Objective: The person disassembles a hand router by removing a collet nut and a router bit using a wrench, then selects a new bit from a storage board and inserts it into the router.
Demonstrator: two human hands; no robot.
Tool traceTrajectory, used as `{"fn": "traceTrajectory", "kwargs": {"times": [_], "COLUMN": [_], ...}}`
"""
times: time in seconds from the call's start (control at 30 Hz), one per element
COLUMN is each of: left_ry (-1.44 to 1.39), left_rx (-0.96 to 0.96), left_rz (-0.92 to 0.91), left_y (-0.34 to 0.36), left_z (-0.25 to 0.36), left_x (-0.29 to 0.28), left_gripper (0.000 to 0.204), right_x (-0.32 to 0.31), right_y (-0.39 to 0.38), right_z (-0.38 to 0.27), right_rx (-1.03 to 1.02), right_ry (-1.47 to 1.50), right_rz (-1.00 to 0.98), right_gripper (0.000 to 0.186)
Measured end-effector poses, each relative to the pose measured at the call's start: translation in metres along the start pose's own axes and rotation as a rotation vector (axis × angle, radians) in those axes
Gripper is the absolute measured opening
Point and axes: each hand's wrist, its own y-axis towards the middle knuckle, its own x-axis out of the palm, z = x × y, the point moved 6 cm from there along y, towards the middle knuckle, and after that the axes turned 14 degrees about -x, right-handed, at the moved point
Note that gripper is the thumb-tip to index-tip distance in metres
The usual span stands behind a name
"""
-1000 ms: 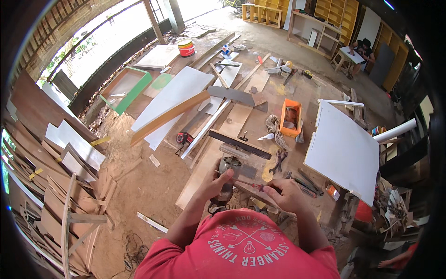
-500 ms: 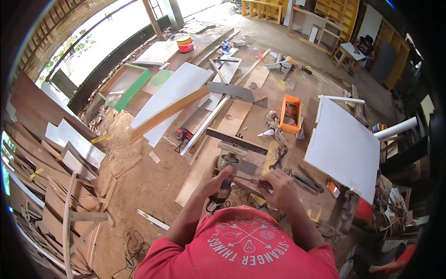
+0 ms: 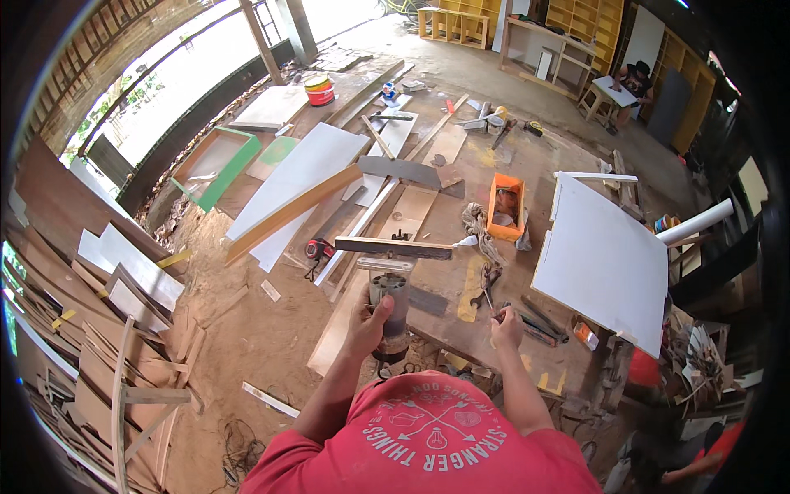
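My left hand [image 3: 369, 328] is wrapped round the grey cylindrical body of a trim router [image 3: 390, 298], held upright in front of my chest. A clear base plate [image 3: 385, 264] tops it, and beyond that lies a long dark wooden strip [image 3: 393, 248]; whether the two are joined I cannot tell. Further right, my right hand [image 3: 507, 327] is closed round a screwdriver [image 3: 492, 304], its shaft angled up and to the left over the workbench. Most of the handle is hidden in my fingers. Close to that hand lie an open-ended wrench [image 3: 480, 295] and pliers [image 3: 544, 319].
An orange box [image 3: 506, 206] of small items stands by a bundle of rope [image 3: 475, 221]. White boards [image 3: 609, 255] lie right and left. A tape measure [image 3: 318, 248], a handsaw [image 3: 400, 170] and wooden strips cover the bench. A person [image 3: 635, 81] works at the far right.
My right hand has drawn the screwdriver away from the router, to the right. The router has turned more upright in my left hand, and the dark strip now lies nearly level.
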Motion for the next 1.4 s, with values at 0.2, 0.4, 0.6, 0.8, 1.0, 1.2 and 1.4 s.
{"fn": "traceTrajectory", "kwargs": {"times": [0.2,0.4,0.6,0.8,1.0,1.2,1.4], "left_ry": [-0.123,-0.330,-0.203,-0.194,-0.270,0.032,0.233], "left_rx": [-0.008,-0.078,0.019,0.050,0.130,0.067,-0.204], "left_rz": [-0.063,-0.214,-0.519,-0.202,0.300,0.180,-0.117], "left_y": [-0.001,0.009,0.010,0.019,0.057,0.106,0.147], "left_z": [-0.005,-0.015,0.030,0.018,0.006,0.060,-0.074], "left_x": [0.010,0.031,0.053,0.026,-0.047,-0.144,-0.153], "left_gripper": [0.061,0.066,0.080,0.059,0.058,0.050,0.051], "right_x": [-0.013,-0.044,-0.064,-0.061,-0.054,0.021,0.098], "right_y": [0.002,-0.025,-0.038,-0.033,-0.040,-0.077,-0.048], "right_z": [-0.072,-0.233,-0.270,-0.259,-0.243,-0.177,-0.132], "right_rx": [-0.158,-0.267,-0.114,-0.285,-0.373,0.100,0.534], "right_ry": [0.184,1.460,1.726,1.198,0.654,0.758,0.741], "right_rz": [-0.070,-0.523,-0.948,-0.629,-0.295,-0.425,-0.183], "right_gripper": [0.045,0.083,0.080,0.085,0.085,0.055,0.044]}}
